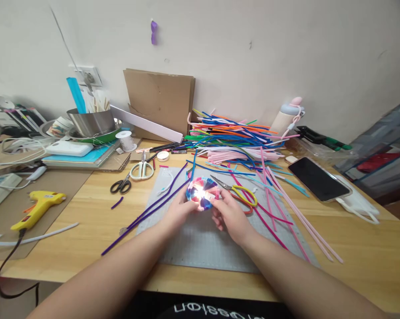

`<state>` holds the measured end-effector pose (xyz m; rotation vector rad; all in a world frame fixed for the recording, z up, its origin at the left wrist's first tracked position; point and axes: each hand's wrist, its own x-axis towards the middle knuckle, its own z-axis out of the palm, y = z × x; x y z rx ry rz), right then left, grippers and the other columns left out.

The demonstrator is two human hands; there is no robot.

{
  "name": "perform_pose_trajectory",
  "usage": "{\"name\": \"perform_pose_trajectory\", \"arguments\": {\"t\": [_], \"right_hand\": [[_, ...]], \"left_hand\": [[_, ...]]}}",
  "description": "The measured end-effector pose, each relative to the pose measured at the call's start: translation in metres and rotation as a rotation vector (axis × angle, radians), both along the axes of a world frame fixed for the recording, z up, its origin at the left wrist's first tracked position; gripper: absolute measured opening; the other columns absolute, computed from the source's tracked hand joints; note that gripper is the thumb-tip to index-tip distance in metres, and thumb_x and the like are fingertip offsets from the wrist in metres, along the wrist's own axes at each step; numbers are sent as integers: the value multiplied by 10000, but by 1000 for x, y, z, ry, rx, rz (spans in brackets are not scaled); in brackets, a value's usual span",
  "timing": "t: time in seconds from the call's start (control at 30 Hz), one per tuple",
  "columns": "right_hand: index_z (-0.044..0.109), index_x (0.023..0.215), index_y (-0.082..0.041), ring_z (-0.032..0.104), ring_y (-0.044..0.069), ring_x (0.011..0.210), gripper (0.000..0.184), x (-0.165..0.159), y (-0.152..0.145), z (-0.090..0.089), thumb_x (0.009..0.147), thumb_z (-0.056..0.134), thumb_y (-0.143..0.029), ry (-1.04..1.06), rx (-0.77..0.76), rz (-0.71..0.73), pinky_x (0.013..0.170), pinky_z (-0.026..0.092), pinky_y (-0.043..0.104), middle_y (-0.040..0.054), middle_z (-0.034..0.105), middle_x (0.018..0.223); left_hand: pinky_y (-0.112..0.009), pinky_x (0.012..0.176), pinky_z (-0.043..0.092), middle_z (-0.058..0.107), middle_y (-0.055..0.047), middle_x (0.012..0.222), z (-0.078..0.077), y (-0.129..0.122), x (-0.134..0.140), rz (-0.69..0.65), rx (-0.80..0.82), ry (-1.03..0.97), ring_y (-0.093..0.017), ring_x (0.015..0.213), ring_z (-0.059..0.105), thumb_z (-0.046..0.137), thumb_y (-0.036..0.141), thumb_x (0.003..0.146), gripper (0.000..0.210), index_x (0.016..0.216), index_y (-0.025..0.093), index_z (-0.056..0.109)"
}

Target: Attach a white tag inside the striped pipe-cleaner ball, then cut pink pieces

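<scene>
"One glue gun [38, 208] lies well left of the grip. Nearer in?"

"Purple stems [149, 212], just left. Then the left hand [180, 210], clamped on the disc's [203, 193] left edge."

"And the disc?"

"Between both hands, above the mat [203, 250], its middle lost in glare. The right hand [232, 215] pinches the other edge."

"Farther right?"

"Yellow-handled scissors [234, 188] just beside the grip, pink stems [303, 217] beyond, then the phone [319, 179], well apart."

"Which step?"

"Probably steadying or checking the disc. Any next move seems to call for light, even edge pressure."
</scene>
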<state>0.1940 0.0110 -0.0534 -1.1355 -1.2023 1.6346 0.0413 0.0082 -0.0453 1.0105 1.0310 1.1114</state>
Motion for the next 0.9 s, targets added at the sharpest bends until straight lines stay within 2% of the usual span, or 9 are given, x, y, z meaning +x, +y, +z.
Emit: {"name": "perform_pose_trajectory", "arguments": {"t": [0.1, 0.27, 0.33, 0.43, 0.57, 0.7, 0.8, 0.9], "right_hand": [[439, 982, -235, 366, 77, 345, 268, 2, 2, 2, 817, 523, -428, -37, 27, -15, 293, 269, 141, -115, 412, 457], [461, 935, -198, 359, 66, 386, 223, 2, 2, 0, 852, 476, -405, -81, 105, 64, 353, 289, 166, -91, 422, 502], [430, 1002, -206, 436, 81, 465, 218, 2, 1, -2, 857, 485, -358, -90, 172, 63, 424, 360, 186, -66, 478, 593], [389, 1068, -236, 553, 132, 710, 274, 3, -3, 0, 833, 526, -270, -206, 346, 7, 584, 450, 237, 0, 550, 821], [493, 1055, -244, 552, 168, 856, 264, 6, -8, 10, 803, 514, -170, -535, 500, 167, 660, 458, 278, 56, 536, 1037], [497, 1082, -248, 567, 160, 762, 277, 7, -14, 18, 818, 488, -165, -723, 472, 279, 659, 445, 309, 38, 593, 987], [492, 1086, -252, 587, 181, 814, 286, 6, -17, 19, 812, 495, -171, -778, 458, 312, 693, 442, 331, 26, 621, 976], [498, 1058, -255, 591, 178, 799, 268, 7, -17, 19, 804, 503, -171, -812, 418, 342, 672, 439, 317, 8, 632, 931]], "left_hand": [[-282, 728, 473, 644, -87, 1042, 11, -5, -2, -18, -73, -284, -208, 891, 594, 528, 66, 593, 578, 1165, 150, 547], [-274, 720, 468, 655, -112, 1019, 23, -15, -8, -160, -190, -408, -194, 861, 598, 474, 32, 623, 520, 1120, 128, 594], [-283, 730, 468, 657, -108, 1000, 23, -17, -13, -170, -235, -427, -190, 846, 597, 474, 24, 628, 515, 1115, 135, 600], [-301, 758, 466, 654, -99, 970, 22, -19, -20, -148, -298, -449, -194, 847, 590, 480, 33, 635, 495, 1101, 141, 607], [-267, 719, 465, 642, -55, 813, 20, -20, -24, -105, -360, -439, -157, 746, 568, 480, 18, 612, 479, 1049, 144, 631], [-267, 715, 474, 636, -44, 794, 19, -22, -26, -102, -496, -430, -154, 745, 569, 465, 11, 625, 452, 1017, 148, 643], [-286, 734, 483, 650, -70, 879, 17, -24, -26, -111, -577, -426, -160, 766, 574, 472, 38, 663, 385, 989, 133, 654], [-284, 730, 492, 653, -70, 876, 15, -26, -24, -124, -620, -439, -154, 754, 571, 483, 47, 668, 350, 956, 130, 665]]}}
